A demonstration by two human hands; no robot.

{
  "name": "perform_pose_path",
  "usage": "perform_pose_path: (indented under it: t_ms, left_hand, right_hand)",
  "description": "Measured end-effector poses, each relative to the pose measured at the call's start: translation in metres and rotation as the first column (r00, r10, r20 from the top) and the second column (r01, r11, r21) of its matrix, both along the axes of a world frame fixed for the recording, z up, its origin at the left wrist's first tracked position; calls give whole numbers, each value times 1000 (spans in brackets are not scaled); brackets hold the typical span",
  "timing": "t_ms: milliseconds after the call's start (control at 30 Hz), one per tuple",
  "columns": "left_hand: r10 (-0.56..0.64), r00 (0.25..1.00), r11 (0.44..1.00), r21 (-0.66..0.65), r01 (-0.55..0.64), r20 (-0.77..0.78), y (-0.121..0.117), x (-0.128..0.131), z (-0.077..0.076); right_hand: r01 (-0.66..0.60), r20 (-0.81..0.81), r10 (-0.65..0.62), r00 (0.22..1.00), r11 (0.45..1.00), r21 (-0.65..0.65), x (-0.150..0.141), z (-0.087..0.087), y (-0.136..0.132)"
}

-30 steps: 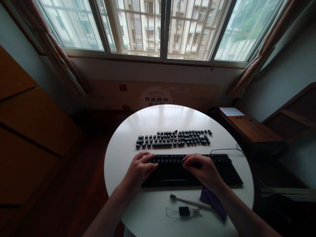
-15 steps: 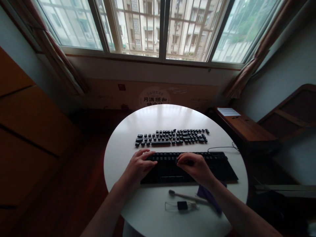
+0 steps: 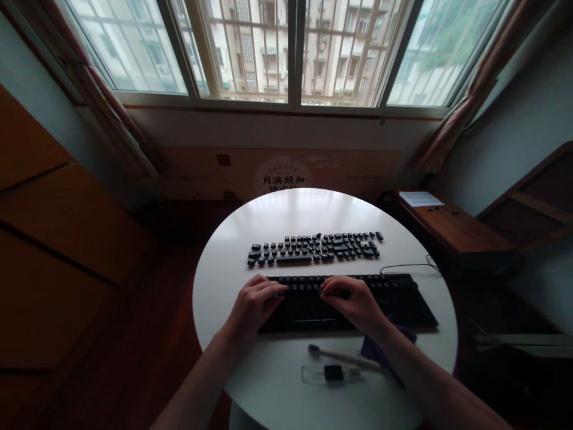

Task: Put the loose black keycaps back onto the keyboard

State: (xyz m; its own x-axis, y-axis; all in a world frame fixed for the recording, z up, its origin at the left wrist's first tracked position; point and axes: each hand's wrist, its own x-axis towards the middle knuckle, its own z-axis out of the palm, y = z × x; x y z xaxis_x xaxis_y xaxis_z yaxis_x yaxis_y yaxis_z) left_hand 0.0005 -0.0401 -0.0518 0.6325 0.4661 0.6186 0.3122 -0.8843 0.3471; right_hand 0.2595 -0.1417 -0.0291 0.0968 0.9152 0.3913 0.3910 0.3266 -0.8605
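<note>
A black keyboard (image 3: 308, 310) lies on the white round table, with keycaps along its upper rows and a dark bare-looking area below. At its left end, my left hand (image 3: 256, 303) has fingers and thumb drawn together over the key rows; whatever they grip is hidden. My right hand (image 3: 351, 298) pinches above the middle of the keyboard, and anything between its fingertips is too small to make out. Behind the keyboard, loose black keycaps (image 3: 313, 249) sit in rows, among them a long space bar (image 3: 293, 260).
Nearer me on the table (image 3: 264, 382) lie a brush (image 3: 342, 356), a wire puller with a black square piece (image 3: 333, 373), and a purple cloth (image 3: 380, 352) partly under my right forearm. A cable (image 3: 403, 266) runs off to the right. A wooden side table (image 3: 465, 230) holds papers.
My left fingers, spread apart before, have come closer together at the keyboard's left end. My right hand keeps its pinch in nearly the same spot. The view has shifted slightly.
</note>
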Motion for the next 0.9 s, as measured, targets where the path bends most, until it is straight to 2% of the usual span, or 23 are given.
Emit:
perform_pose_path:
  t_ms: [133, 400, 533, 733, 900]
  left_hand:
    - [-31, 999, 999, -34, 30, -17, 2, 0, -1]
    - [-33, 998, 997, 71, 38, -60, 0, 3, 0]
    - [21, 995, 995, 101, -11, -99, 0, 1, 0]
    - [74, 987, 996, 65, -65, -142, 0, -2, 3]
    - [82, 985, 996, 49, -75, -150, 0, -4, 2]
  right_hand:
    - [-23, -50, 21, 999, 999, -44, 1, -9, 0]
    - [-73, -84, 67, 994, 995, -63, -2, -14, -1]
    - [-83, -76, 78, 994, 995, -62, -2, -15, -1]
    - [-99, -9, 99, 995, 993, -67, -6, -12, -1]
    - [-125, 147, 132, 980, 991, -56, -15, -4, 6]
